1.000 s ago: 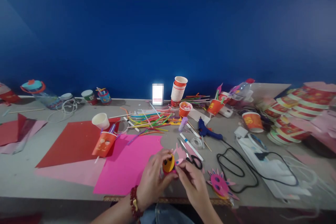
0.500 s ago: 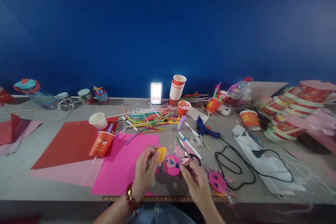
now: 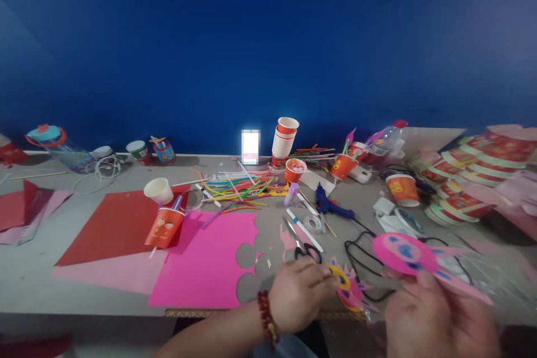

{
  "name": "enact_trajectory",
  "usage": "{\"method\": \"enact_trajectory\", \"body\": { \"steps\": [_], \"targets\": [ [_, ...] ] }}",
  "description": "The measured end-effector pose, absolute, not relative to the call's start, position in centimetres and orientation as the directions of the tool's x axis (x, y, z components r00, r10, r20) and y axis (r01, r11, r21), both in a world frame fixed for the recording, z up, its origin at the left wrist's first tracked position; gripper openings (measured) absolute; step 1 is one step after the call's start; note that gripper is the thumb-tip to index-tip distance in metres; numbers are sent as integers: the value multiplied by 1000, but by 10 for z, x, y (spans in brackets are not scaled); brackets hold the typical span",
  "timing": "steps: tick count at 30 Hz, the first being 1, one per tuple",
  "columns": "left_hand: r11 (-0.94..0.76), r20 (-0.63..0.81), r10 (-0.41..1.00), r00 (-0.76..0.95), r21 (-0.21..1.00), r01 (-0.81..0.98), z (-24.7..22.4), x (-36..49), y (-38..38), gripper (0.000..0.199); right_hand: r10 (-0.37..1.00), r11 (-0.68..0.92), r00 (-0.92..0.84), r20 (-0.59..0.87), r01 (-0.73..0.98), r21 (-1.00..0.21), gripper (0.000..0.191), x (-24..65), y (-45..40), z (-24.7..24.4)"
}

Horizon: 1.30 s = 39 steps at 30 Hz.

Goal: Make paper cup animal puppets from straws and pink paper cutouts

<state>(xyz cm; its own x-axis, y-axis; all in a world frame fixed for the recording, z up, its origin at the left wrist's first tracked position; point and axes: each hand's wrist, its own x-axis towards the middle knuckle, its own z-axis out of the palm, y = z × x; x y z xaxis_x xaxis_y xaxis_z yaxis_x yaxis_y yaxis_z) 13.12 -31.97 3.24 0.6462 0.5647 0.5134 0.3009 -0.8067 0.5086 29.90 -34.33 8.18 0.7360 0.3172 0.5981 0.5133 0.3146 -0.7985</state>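
Observation:
My left hand [image 3: 298, 294], with a dark red bead bracelet at the wrist, reaches to the right. Its fingers are closed on the edge of a yellow paper face [image 3: 339, 276] with dark round eyes. That face overlaps a spiky pink paper face [image 3: 356, 292] on the table's front edge. Nearer the camera, my right hand [image 3: 434, 313], blurred, pinches a pink paper rabbit face [image 3: 403, 251] by its ear end. The rabbit has light pink ears and blue details, and it is raised above the table. Black-handled scissors [image 3: 308, 251] lie just beyond my left hand.
A bright pink sheet [image 3: 201, 268] with scalloped cut-outs lies left of my hands. Farther back are colourful pipe cleaners [image 3: 239, 187], a blue glue gun [image 3: 329, 204] with a black cord, and a stack of paper cups [image 3: 283, 142]. Decorated cups [image 3: 495, 156] crowd the right side.
My right hand has moved right and up toward the camera with the rabbit face. My left hand has shifted right with the yellow face, to the spiky pink face.

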Motion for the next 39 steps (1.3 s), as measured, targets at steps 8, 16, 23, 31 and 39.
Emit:
{"method": "enact_trajectory", "body": {
  "steps": [8,16,23,31,39],
  "targets": [
    [-789,435,585,684,500,357,18,146,-325,31,826,187,409,387,449,-874,24,282,-352,62],
    [-527,466,848,250,704,476,66,40,-311,27,967,189,132,216,196,-962,26,213,-321,44],
    [-484,425,875,231,766,423,50,20,-301,10,946,321,-32,323,241,-916,20,189,-317,48],
    [-462,454,884,108,817,345,46,19,-306,8,969,244,-5,248,185,-952,23,182,-317,35],
    [-163,163,987,3,986,-37,39,16,-306,20,989,148,7,149,103,-984,31,175,-310,23]
  ]
}}
